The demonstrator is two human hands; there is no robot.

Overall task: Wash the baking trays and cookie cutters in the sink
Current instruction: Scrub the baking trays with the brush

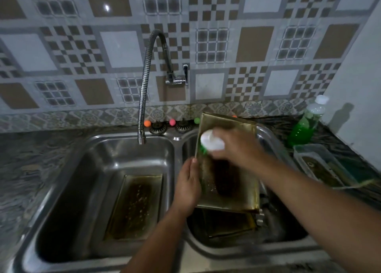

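Double steel sink (177, 137) below patterned tiles. Left hand (188, 187) gripping soiled baking tray (231, 182) tilted over right basin; right hand (237, 147) wrapped round white brush (211, 141), scrubbing. Second dirty tray (134, 206) waiting in left basin. Early going, seemingly.

My brush (212, 140) is white with green bristles; the tray (228, 169) under it brassy, stained dark brown; the bottle (305, 124) right of the tray holds green.
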